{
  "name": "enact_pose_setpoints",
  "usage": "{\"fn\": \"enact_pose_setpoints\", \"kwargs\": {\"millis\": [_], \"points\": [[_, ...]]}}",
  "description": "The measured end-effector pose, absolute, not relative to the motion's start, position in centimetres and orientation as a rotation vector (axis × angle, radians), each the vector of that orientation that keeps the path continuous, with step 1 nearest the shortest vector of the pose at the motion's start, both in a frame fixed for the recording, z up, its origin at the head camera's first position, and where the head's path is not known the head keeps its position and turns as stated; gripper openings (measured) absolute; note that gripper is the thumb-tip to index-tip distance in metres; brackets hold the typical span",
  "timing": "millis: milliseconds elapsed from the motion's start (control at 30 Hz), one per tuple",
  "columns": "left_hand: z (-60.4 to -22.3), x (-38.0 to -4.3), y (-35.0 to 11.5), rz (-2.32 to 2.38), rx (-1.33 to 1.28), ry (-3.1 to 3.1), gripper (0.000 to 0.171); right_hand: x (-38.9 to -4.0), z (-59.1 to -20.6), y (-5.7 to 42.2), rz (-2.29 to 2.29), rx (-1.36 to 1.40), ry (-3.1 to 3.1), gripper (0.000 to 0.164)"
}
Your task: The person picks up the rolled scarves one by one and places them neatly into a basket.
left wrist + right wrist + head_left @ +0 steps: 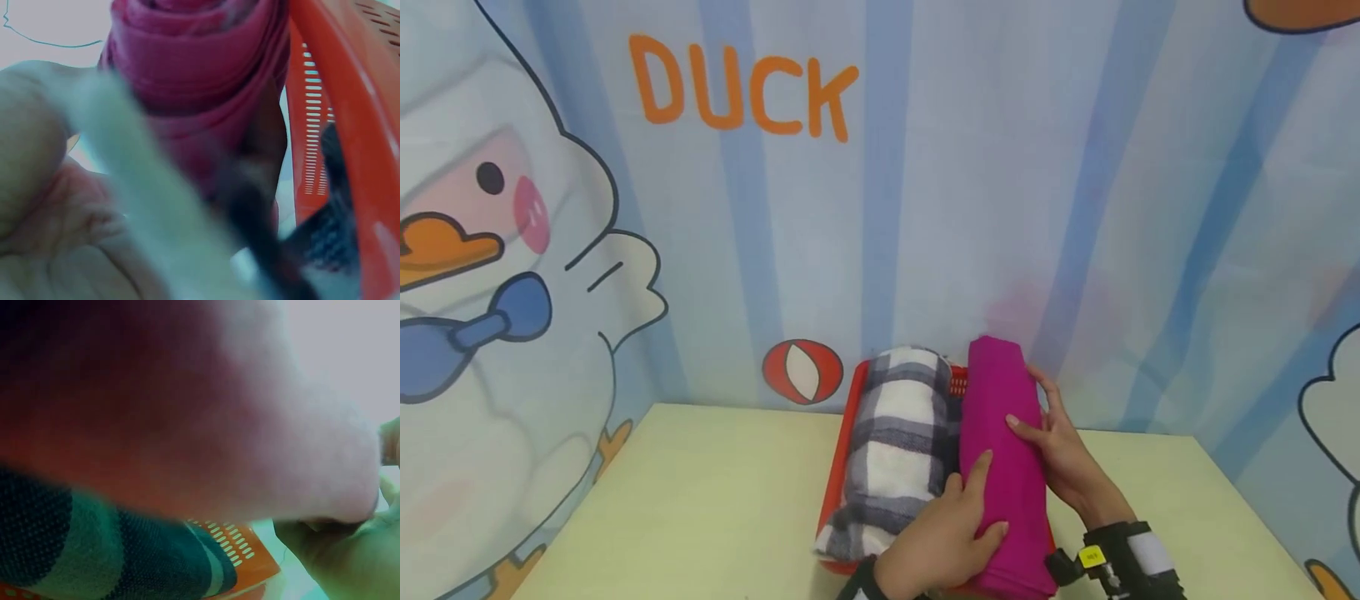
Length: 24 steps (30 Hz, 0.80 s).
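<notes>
A rolled magenta cloth (996,392) lies lengthwise over the right side of a red plastic basket (838,475), reaching past the basket's back rim. My left hand (936,542) holds its near part from the left, with thumb and forefinger against the cloth. From the right, my right hand (1069,462) grips the far half, its thumb on top and the other fingers round the side. The roll's spiral end (187,69) shows in the left wrist view. Beside it in the basket sits a rolled grey-and-white plaid cloth (898,433).
The basket stands on a pale yellow table (722,492) against a blue striped backdrop (955,167) with a printed duck. Its slotted wall (312,125) rises close to the magenta roll in the left wrist view. Each wrist wears a black strap (1131,558).
</notes>
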State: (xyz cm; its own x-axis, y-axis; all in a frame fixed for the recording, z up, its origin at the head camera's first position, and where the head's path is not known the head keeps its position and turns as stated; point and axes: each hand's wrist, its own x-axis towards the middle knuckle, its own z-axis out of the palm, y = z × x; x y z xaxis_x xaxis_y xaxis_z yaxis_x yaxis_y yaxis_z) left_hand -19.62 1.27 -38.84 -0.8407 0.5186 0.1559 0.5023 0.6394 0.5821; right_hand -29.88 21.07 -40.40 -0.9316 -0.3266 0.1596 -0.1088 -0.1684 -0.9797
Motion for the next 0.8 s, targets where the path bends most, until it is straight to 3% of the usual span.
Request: {"fn": "enact_pose_setpoints", "kwargs": {"millis": [800], "points": [[-39.2,-20.2,0.7,0.876,0.814,2.885,0.068,-32.4,-42.1,18.9,-2.086,-0.447,2.103,0.076]]}}
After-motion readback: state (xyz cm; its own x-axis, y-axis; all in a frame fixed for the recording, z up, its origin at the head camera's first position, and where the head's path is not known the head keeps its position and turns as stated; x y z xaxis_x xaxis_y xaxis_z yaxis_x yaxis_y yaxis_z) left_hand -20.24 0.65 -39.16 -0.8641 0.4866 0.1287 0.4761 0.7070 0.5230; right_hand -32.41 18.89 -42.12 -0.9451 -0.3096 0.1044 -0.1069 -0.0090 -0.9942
